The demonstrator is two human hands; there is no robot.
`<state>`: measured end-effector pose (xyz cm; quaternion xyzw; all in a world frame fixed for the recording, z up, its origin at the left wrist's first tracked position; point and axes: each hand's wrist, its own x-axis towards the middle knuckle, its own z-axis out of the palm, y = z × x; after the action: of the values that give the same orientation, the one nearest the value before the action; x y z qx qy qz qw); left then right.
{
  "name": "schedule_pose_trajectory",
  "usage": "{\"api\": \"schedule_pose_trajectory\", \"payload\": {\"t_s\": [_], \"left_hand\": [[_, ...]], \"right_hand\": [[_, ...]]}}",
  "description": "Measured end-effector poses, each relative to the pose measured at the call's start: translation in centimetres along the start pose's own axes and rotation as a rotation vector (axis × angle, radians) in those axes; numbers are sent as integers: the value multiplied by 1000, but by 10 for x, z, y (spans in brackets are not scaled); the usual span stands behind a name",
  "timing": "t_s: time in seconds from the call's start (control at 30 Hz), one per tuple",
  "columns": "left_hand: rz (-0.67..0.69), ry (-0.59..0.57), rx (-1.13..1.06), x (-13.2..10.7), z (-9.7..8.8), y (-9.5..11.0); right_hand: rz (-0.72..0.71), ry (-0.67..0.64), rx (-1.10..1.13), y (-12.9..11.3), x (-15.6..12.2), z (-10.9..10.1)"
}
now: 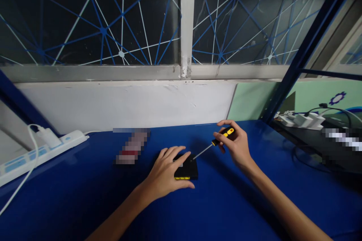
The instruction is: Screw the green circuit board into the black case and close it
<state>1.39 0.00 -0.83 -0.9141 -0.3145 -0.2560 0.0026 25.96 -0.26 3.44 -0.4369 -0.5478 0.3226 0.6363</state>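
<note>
A small flat black box [189, 168] with a yellow strip on its near edge lies on the blue table [215, 207]. My left hand [166, 175] rests on top of it, fingers laid over its left part and thumb along the near edge. My right hand [236, 143] is closed round the yellow and black handle of a screwdriver [215, 141]. Its thin metal shaft slants down to the left, and the tip touches the top of the box near its right corner.
A white power strip [36, 152] with a plugged charger and cable lies at the left edge. A blurred-out object [131, 147] sits behind the box. White chargers [301, 119] and black cables lie on a dark shelf at right. A white wall and window stand behind.
</note>
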Motion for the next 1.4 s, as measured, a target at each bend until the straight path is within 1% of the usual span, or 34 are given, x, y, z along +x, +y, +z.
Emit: {"api": "schedule_pose_trajectory", "payload": {"t_s": [0.1,0.23,0.3,0.47,0.53,0.7,1.0,1.4], "left_hand": [[-4,-50,16,-3,5,-2],[-19,-45,4,-3,6,-2],[-26,-14,-7,-2,4,-2],[-112,149,-64,0,-1,-6],[-137,188,-78,1,-2,-7],[-140,230,-86,0,-2,-7],[-134,264,-88,0,1,-9],[-137,248,-64,0,1,-8]], "right_hand": [[-13,11,38,1,1,-2],[-18,32,60,1,3,-4],[-27,57,55,0,4,-6],[-89,138,43,-6,7,-10],[-108,156,36,-8,8,-11],[-132,121,26,-6,5,-9],[-135,75,12,-8,1,-6],[-144,51,16,-10,-2,-5]]}}
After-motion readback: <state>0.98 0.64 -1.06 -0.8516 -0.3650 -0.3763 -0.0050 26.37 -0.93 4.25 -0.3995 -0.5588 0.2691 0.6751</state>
